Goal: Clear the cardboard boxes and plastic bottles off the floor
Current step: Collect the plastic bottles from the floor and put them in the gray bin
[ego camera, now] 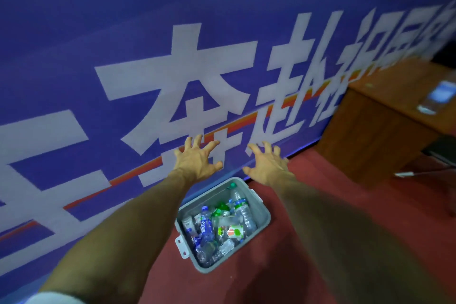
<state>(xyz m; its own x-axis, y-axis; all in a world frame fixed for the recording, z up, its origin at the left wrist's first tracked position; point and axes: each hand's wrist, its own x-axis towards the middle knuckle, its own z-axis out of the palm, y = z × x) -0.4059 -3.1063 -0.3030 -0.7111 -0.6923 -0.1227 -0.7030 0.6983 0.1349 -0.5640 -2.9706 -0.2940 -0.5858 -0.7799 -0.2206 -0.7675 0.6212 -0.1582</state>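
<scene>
A grey plastic bin [261, 207] stands on the red floor against a blue banner. It holds several plastic bottles [243, 213], clear ones with blue, green and white labels. Both my arms stretch out above the bin. My left hand [197, 159] hovers over the bin's far end with fingers spread and nothing in it. My right hand [267, 164] is beside it, a little to the right, fingers also spread and empty. No cardboard box is in view.
The blue banner with large white characters [187, 86] fills the wall behind the bin. A brown wooden desk [370, 136] stands at the right, with a phone-like object [438, 96] on top. Red floor [291, 266] stretches right of the bin.
</scene>
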